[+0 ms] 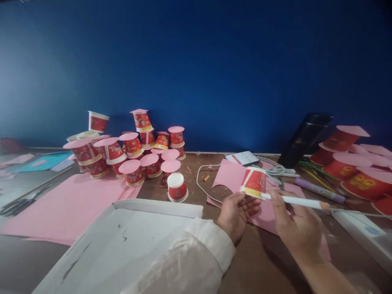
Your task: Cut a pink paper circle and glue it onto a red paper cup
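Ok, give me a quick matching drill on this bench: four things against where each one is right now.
Things:
1. red paper cup
2. white pencil
3. phone
4. white tray

Places:
A. lying flat near the wall, behind the pink paper
B. held in the right hand
C. on the table under the left sleeve
D. held at the fingertips of the left hand

Pairs: 1-D, 2-B, 3-A, 4-C
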A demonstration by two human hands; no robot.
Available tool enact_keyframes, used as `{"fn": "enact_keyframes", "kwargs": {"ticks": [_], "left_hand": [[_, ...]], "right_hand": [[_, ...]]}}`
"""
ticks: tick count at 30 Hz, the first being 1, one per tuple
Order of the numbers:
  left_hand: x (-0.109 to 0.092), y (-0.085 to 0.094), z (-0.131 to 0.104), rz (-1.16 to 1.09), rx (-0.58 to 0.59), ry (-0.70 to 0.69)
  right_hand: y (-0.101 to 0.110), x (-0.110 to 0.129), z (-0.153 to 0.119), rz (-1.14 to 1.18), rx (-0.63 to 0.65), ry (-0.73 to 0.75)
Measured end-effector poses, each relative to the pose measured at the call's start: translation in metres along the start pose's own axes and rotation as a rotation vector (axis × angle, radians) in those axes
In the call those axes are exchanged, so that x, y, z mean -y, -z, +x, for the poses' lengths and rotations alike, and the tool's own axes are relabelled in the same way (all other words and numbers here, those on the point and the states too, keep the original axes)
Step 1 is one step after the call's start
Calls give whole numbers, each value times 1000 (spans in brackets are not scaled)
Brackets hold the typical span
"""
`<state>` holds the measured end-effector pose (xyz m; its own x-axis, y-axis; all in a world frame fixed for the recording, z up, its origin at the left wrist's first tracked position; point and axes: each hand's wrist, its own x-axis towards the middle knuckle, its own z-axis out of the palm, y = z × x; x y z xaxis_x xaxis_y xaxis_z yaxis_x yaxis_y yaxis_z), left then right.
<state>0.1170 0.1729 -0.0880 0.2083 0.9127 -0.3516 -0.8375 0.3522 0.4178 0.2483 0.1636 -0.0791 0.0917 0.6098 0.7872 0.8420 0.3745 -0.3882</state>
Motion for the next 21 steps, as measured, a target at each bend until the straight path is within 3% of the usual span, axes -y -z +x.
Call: {"fn": "enact_keyframes", "kwargs": {"ticks": [10,21], "left_hand": [[0,-1,-2,6,-10,9],[0,-2,-1,14,-27,-3]], "right_hand": [[-1,2,0,-6,3,-6],[-2,2,1,9,-11,87]]}}
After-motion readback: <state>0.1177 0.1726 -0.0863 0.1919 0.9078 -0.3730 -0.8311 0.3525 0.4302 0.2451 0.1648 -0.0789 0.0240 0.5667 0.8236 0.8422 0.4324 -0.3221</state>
